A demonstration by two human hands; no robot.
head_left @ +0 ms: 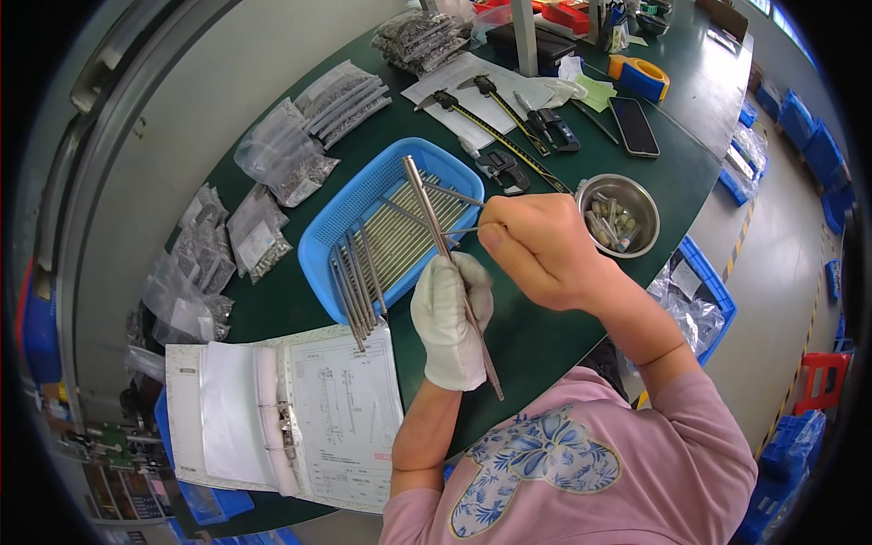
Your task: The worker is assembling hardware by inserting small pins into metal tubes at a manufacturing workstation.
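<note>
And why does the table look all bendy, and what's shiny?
In the head view, the green table curves because the fisheye lens bends straight edges; in the head view too, the corners go black, the metal rod and bowl have bright glints, and the table's far right end is washed with pale glare.

Near the blue basket (338, 204), my gloved left hand (445, 322) grips a metal rod (425, 204), my bare right hand (542, 250) a thin piece (463, 230).

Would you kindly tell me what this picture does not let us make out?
In the head view:
Thin piece: right end hidden by the right hand.
Basket: floor mostly covered by rods.
Drawing: fine print too small.
Shirt: cut off by the lower edge.
</note>
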